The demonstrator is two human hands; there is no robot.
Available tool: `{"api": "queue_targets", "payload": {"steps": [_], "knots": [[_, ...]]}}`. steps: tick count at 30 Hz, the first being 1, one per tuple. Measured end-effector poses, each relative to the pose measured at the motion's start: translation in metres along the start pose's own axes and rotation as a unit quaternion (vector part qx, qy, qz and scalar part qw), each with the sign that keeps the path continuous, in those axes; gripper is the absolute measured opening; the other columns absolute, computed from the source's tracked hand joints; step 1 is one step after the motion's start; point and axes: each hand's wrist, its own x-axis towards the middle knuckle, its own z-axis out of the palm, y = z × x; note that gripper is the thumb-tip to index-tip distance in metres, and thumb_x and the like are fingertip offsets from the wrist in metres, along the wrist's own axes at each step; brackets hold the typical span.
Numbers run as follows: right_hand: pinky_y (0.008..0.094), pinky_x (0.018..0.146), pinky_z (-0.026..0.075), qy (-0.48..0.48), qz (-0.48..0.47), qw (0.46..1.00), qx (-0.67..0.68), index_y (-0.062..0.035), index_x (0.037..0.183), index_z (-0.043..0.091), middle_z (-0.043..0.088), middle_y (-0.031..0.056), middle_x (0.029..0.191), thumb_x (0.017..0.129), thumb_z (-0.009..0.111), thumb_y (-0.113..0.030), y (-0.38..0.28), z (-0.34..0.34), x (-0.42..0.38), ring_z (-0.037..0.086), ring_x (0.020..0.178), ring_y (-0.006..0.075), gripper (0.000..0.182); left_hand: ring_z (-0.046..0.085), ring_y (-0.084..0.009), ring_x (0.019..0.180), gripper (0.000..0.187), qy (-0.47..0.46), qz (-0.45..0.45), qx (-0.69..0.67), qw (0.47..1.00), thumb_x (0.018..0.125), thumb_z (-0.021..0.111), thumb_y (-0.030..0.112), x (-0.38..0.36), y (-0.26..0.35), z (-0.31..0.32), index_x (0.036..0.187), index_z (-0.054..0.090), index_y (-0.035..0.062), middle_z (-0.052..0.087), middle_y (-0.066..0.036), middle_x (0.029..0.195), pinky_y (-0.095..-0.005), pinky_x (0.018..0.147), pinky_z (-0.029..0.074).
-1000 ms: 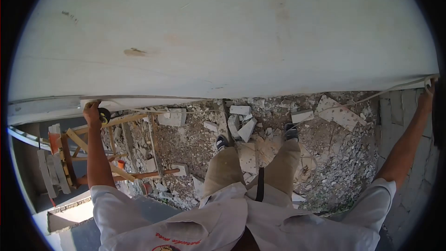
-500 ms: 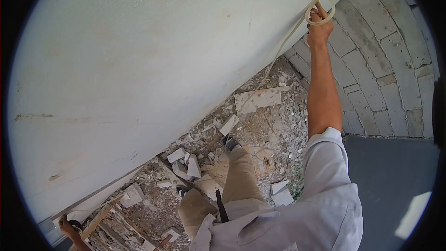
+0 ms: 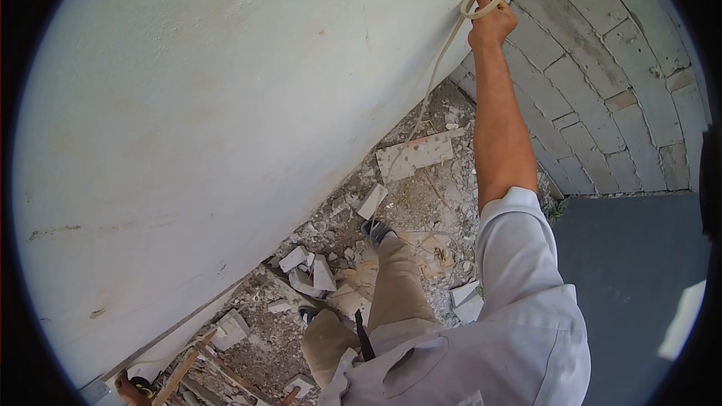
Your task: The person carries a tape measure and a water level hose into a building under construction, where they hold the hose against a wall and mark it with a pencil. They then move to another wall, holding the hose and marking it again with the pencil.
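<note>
My right hand (image 3: 492, 24) is stretched up along the pale plastered wall (image 3: 226, 128). Its fingers are closed around a thin clear plastic hose (image 3: 474, 9), which forms a loop at the hand. One end of the hose rises past the top of the view. From the loop the rest hangs down by the wall to the rubble. At the bottom left edge, my left hand (image 3: 129, 389) is bent against the wall's lower edge, only partly visible. A round black and yellow tape measure (image 3: 141, 386) shows at its palm, small and partly hidden.
Broken blocks (image 3: 323, 274) and a flat slab (image 3: 415, 156) lie in the rubble around my feet. Wooden strips (image 3: 177, 376) lean at the lower left. A grey block wall (image 3: 594, 83) stands on the right, above a dark grey surface (image 3: 632, 263).
My right hand has shifted up and left in the view with the hose, and the loop now looks narrower. The whole view has turned slightly. My left hand sits lower in the picture.
</note>
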Motion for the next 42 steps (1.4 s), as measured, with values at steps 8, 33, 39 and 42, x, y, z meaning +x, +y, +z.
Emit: {"api": "queue_targets", "payload": {"steps": [8,33,39,42], "knots": [[0.0293,0.067,0.054,0.073,-0.025,0.989,-0.127,0.0070,0.098,0.077,0.075,0.0092,0.084,0.086,0.082,-0.006,-0.004,0.003,-0.004,0.066,0.073,0.0137,0.018,0.067,-0.0274,0.088,0.031,-0.006,-0.046,-0.051,0.998,0.089,0.069,0.019,-0.013,0.022,0.003,0.108,0.072,-0.0043,0.074,-0.016,0.104,-0.0401,0.080,0.054],[0.0323,0.102,0.046,-0.165,-0.007,0.985,-0.051,0.0055,0.138,0.060,0.067,0.0104,0.121,0.102,0.057,-0.020,-0.001,-0.027,-0.006,0.059,0.115,0.0177,0.044,0.063,-0.0282,0.065,0.044,-0.053,0.005,0.158,0.986,0.091,0.073,0.026,0.000,0.021,0.001,0.130,0.061,0.0086,0.071,-0.016,0.093,-0.0478,0.056,0.049],[0.0301,0.097,0.049,-0.141,-0.033,0.980,-0.139,0.0019,0.142,0.059,0.067,0.0106,0.125,0.105,0.059,-0.029,0.002,-0.022,-0.010,0.061,0.113,0.0164,0.048,0.058,-0.0207,0.042,0.034,-0.014,-0.090,0.028,0.995,0.101,0.062,0.028,-0.026,0.042,0.003,0.110,0.076,-0.0013,0.069,-0.014,0.067,-0.0345,0.033,0.042],[0.0285,0.095,0.050,-0.137,-0.023,0.975,-0.171,-0.0004,0.145,0.057,0.067,0.0106,0.127,0.106,0.060,-0.032,-0.006,-0.023,-0.019,0.061,0.112,0.0151,0.050,0.061,-0.0202,0.045,0.033,-0.037,-0.092,0.082,0.992,0.097,0.068,0.024,-0.017,0.037,-0.002,0.122,0.073,0.0036,0.073,-0.011,0.077,-0.0321,0.035,0.044]]}}
